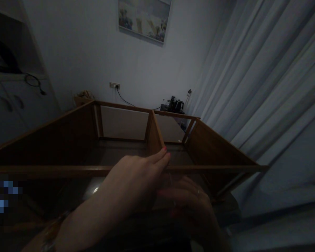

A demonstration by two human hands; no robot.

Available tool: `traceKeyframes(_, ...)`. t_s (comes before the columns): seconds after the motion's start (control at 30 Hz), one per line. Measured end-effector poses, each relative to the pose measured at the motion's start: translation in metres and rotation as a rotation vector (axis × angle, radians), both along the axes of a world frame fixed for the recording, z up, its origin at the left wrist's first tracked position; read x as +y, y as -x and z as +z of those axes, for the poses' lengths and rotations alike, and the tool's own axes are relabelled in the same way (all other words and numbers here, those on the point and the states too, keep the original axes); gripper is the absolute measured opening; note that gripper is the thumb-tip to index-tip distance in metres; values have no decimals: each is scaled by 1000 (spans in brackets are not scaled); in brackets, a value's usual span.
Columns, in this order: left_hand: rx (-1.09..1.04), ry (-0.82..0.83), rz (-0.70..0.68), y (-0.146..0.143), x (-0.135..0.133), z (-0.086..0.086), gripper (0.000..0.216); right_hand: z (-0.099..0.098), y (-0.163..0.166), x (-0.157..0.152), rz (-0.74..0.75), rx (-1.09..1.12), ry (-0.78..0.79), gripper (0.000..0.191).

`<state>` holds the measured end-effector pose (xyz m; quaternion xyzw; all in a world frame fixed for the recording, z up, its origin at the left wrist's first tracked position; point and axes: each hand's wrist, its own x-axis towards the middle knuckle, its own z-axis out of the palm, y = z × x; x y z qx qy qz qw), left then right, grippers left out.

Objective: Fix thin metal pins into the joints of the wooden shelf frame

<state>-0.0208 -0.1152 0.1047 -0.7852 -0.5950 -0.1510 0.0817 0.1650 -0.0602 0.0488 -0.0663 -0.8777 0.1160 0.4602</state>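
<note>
A wooden shelf unit point(68, 134) lies on its back in a dim room, with a centre divider panel point(154, 134) running away from me. My left hand point(136, 175) reaches over the front rail point(55, 170), its fingers pressed together at the near end of the divider. My right hand point(191, 201) is lower, just behind the front rail, fingers curled; what it holds, if anything, is too dark to make out. A ring shows on one finger.
Grey curtains point(265, 87) hang along the right. A kettle point(177, 104) stands on a small table by the far wall, near a wall socket point(114, 85) with a cable. A picture point(144, 19) hangs above. White cabinets point(13, 101) stand at left.
</note>
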Motion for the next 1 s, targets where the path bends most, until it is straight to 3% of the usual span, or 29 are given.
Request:
traceKeyframes(0.13,-6,29,-27,-1,-2,4,48,-1,2,-6,-189,112,-75,23)
traceKeyframes(0.27,62,75,-47,-1,-2,7,55,-3,5,-12,-218,136,-103,19)
traceKeyframes(0.53,170,163,-114,-4,2,9,64,-14,17,-29,-309,229,26,19)
traceKeyframes(0.83,126,220,-121,-1,4,14,59,1,21,-51,-477,146,109,27)
traceKeyframes(1.0,135,140,-57,-1,-1,16,52,1,25,-58,-480,189,292,19)
